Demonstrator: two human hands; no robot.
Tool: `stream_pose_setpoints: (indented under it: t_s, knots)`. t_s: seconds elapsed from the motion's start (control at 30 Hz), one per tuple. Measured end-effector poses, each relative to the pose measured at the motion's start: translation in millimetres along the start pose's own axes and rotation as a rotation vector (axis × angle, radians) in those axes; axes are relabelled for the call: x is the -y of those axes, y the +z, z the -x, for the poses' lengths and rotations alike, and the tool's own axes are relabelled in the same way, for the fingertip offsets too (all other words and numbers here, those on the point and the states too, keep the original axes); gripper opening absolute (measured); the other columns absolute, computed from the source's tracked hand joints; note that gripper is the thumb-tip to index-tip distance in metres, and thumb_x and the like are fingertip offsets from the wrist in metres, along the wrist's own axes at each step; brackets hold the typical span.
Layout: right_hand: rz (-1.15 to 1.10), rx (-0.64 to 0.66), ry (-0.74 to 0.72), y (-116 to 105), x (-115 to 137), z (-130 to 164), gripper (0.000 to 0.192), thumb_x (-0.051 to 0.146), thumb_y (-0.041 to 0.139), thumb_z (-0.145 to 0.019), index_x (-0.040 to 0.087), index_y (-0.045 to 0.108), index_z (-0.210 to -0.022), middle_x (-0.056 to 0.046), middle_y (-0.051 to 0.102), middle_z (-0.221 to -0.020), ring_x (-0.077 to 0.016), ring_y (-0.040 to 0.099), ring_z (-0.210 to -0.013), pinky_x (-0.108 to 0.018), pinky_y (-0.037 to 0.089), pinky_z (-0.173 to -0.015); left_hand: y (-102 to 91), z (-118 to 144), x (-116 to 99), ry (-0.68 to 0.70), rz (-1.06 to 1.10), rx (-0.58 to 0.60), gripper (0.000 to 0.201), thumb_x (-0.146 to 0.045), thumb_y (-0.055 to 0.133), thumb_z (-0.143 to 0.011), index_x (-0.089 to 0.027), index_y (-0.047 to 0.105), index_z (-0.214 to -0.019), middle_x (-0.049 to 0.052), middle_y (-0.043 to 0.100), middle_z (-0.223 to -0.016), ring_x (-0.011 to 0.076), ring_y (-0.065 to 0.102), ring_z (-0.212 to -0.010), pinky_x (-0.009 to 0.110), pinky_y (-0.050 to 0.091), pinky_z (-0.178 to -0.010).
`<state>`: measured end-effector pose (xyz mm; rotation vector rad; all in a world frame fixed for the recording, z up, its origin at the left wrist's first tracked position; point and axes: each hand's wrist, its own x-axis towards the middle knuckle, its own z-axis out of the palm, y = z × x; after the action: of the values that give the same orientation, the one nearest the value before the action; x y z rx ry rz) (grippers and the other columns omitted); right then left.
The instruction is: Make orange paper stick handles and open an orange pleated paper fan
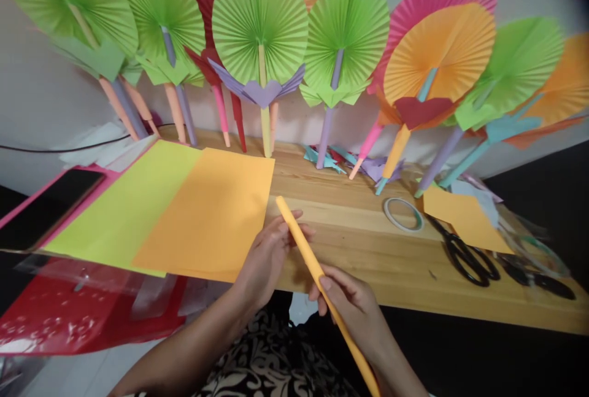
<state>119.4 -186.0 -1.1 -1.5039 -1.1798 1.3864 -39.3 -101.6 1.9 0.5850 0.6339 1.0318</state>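
A long, thin orange paper tube (306,248) slants from the desk's front area down toward my lap. My right hand (356,304) is closed around its middle, thumb on top. Near the upper end, my left hand (263,259) lies against the tube with its fingers stretched out behind it, not wrapped round. Left of that hand, an orange paper sheet (214,213) overlaps a yellow-green sheet (124,213) on the wooden desk (317,207).
Pleated paper fans (260,16) on paper-tube handles lean along the wall. At right lie a tape roll (403,214), black scissors (464,256) and orange paper pieces (469,219). A phone (50,207) rests at left, above a red plastic bag (83,311). Paper scraps (375,167) lie behind.
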Motion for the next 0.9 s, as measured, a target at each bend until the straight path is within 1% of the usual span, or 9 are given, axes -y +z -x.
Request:
stream_pose_setpoints:
  t_s: [0.1,0.2,0.5,0.63,0.8,0.9]
  knots:
    - [-0.023,-0.007,0.009,3,-3,-1,0.040,0.055,0.060,-0.093,0.020,0.076,-0.105,-0.003,0.070,-0.073,-0.0140,0.059,-0.059,-0.026,0.046,-0.056,-0.7,-3,-4,0.036,0.006,-0.022,0.024,-0.030,0.063,-0.093,-0.019,0.070,-0.113,0.007,0.075,-0.095,0.0203,0.065,-0.097,0.036,0.043,-0.098]
    - [-0.040,-0.025,0.002,4,-5,-1,0.042,0.056,0.061,-0.092,0.020,0.076,-0.108,-0.003,0.070,-0.073,-0.0142,0.059,-0.058,-0.027,0.047,-0.057,-0.6,-5,-7,0.033,0.010,-0.039,0.023,-0.026,0.064,-0.091,-0.018,0.071,-0.112,0.007,0.075,-0.093,0.0197,0.065,-0.095,0.036,0.043,-0.097]
    - [-0.038,-0.034,-0.017,5,-13,-2,0.048,0.057,0.062,-0.092,0.018,0.074,-0.116,-0.003,0.068,-0.071,-0.0133,0.057,-0.056,-0.027,0.047,-0.057,-0.9,-4,-9,0.021,0.081,-0.006,0.019,-0.026,0.060,-0.091,-0.016,0.069,-0.104,0.007,0.073,-0.090,0.0196,0.065,-0.090,0.035,0.044,-0.092]
    - [-0.035,-0.032,-0.010,6,-13,-3,0.049,0.058,0.063,-0.091,0.017,0.074,-0.116,-0.003,0.069,-0.071,-0.0134,0.058,-0.057,-0.027,0.047,-0.057,-1.4,-5,-10,0.010,0.111,0.006,0.017,-0.026,0.059,-0.091,-0.015,0.067,-0.101,0.006,0.071,-0.087,0.0187,0.064,-0.087,0.034,0.044,-0.091]
    - [-0.056,-0.038,-0.013,6,-12,-3,0.047,0.057,0.064,-0.091,0.018,0.075,-0.114,-0.002,0.069,-0.070,-0.0123,0.057,-0.055,-0.026,0.046,-0.056,-0.5,-7,-12,0.005,0.111,0.003,0.022,-0.035,0.058,-0.094,-0.015,0.067,-0.097,0.006,0.070,-0.085,0.0185,0.063,-0.085,0.033,0.044,-0.089]
    - [-0.063,-0.033,-0.008,6,-12,-2,0.045,0.056,0.064,-0.091,0.018,0.075,-0.114,-0.002,0.068,-0.070,-0.0121,0.057,-0.056,-0.026,0.046,-0.057,-0.6,-7,-12,0.000,0.120,0.012,0.020,-0.033,0.059,-0.092,-0.015,0.067,-0.098,0.006,0.072,-0.085,0.0191,0.064,-0.086,0.034,0.044,-0.090]
